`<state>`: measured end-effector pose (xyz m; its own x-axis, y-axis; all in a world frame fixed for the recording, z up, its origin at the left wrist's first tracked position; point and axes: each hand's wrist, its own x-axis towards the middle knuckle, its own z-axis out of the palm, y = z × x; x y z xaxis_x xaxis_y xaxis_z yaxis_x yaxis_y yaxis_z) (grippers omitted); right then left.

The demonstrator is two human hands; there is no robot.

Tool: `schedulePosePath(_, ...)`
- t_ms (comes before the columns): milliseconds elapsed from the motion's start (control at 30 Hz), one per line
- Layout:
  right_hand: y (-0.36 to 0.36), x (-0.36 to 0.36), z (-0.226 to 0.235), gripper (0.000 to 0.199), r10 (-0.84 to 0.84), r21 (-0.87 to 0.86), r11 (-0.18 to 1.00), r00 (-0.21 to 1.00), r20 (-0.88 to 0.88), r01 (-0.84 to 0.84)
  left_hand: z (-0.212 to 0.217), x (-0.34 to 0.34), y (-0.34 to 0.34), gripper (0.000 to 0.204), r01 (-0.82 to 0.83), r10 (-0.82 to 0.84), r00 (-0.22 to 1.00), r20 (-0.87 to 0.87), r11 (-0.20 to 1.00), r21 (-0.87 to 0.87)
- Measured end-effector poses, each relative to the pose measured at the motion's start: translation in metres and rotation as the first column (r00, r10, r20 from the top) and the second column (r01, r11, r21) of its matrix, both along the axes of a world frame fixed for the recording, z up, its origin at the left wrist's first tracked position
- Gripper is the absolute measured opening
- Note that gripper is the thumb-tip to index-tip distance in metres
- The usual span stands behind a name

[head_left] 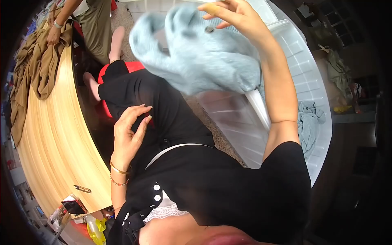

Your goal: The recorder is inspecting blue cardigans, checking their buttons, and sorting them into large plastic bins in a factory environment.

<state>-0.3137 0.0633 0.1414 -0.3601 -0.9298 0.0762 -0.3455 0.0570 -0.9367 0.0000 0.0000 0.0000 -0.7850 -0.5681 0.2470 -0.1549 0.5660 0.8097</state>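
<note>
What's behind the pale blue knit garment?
Around the pale blue knit garment, parts of the translucent plastic bin and the person's black trousers show behind it. Whatever its blurred body directly covers can't be seen.

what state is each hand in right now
Left hand: open, loosely curved, holding nothing visible.
Right hand: at the light-blue garment; can't tell whether it's gripping.

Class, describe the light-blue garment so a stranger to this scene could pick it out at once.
Find the translucent plastic bins on the right. At their upper left, by the right hand, is the light-blue garment. Its fluffy look and round dark spot set it apart from the greyer cloth lying in one bin.
</note>
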Motion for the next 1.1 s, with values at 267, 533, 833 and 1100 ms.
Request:
schedulePosePath(267,0.142,-0.107,-0.037,0.052,-0.507,0.050,0.844,0.824,-0.251,0.535,0.003,-0.029,0.007,0.028,0.196,-0.197,0.980,-0.005,0.977,-0.084)
schedulePosePath(533,0.479,-0.209,-0.150,0.107,0.054,0.830,-0.217,0.855,-0.516,0.514,0.011,-0.126,0.034,0.068,0.379,-0.438,0.899,-0.003,0.782,-0.495)
schedulePosePath(833,0.563,-0.122,-0.257,0.130,-0.767,0.850,-0.167,0.475,-0.430,0.500,-0.040,-0.195,0.067,0.091,0.358,-0.441,0.898,0.011,0.714,-0.602)
schedulePosePath(1100,0.583,-0.136,-0.287,0.123,-0.739,0.716,-0.178,0.389,-0.550,0.675,-0.038,-0.223,0.063,0.082,0.295,-0.406,0.913,-0.026,0.705,-0.645)
